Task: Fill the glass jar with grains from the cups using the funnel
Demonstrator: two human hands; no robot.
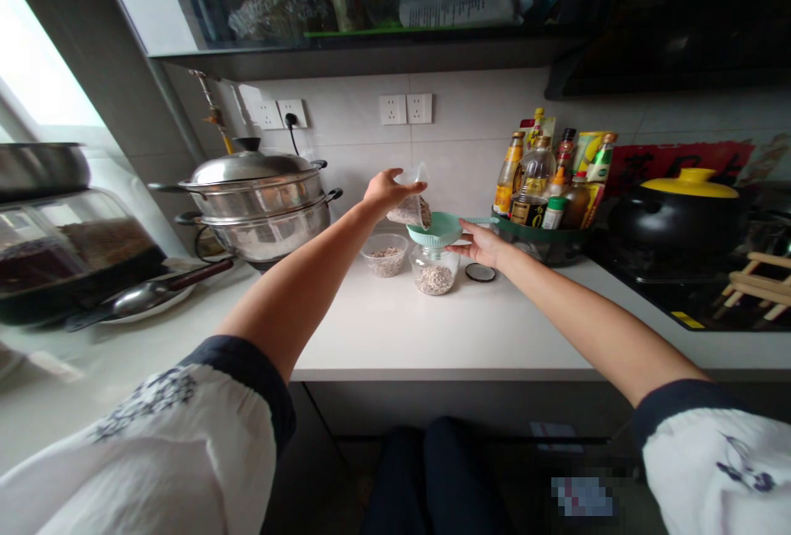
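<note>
Container (421, 174) inside left hand (386, 187) (tilted)

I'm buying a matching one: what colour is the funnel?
The funnel is pale green; head view.

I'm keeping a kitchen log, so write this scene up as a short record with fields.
Left hand: holds a tilted clear container of flaky grains by the green funnel
Right hand: grips the funnel's handle side
Funnel position: over the clear jar
Jar: partly filled with grains
Left of jar: clear tub of grains
Right of jar: dark-rimmed lid
Farther left: lidded steamer
Farther right: bottles, then a black pot with yellow lid
</note>
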